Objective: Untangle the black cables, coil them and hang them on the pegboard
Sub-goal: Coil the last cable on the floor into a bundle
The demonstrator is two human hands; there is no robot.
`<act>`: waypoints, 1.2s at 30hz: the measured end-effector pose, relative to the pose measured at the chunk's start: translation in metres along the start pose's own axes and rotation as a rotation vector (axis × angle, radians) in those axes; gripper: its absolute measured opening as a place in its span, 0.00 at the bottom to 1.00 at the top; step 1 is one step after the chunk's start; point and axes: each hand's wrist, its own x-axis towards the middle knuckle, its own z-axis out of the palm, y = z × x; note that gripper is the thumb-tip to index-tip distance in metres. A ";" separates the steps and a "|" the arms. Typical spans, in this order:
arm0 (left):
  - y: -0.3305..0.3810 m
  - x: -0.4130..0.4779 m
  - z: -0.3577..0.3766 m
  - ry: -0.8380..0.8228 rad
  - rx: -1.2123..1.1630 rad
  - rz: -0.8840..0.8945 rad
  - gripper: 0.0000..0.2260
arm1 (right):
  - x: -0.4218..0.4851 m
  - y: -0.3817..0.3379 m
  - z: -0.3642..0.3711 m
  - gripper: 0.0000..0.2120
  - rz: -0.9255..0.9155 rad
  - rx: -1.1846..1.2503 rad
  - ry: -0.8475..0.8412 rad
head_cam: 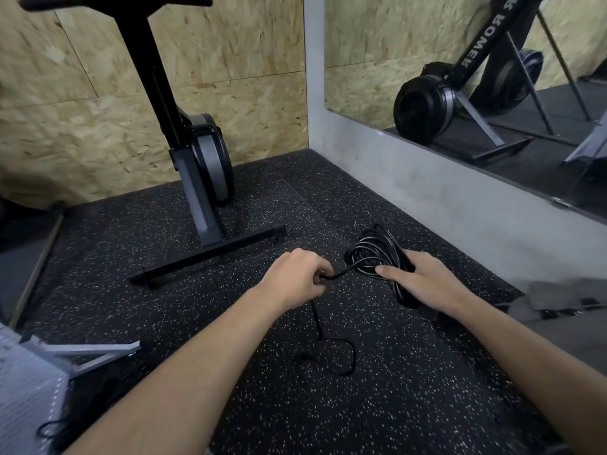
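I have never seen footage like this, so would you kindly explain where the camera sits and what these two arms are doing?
This is one picture from a camera worn on a person's head, looking down at their own bare arms. The right hand holds a coil of black cable. The left hand pinches the cable's loose end, which trails onto the speckled rubber floor. Behind stands a rowing machine, upright, with a mirror to the right. The white perforated panel at lower left may be the pegboard.
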 end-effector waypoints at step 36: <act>0.010 -0.001 0.002 0.048 -1.318 -0.394 0.07 | -0.007 -0.008 0.023 0.10 0.079 0.461 -0.056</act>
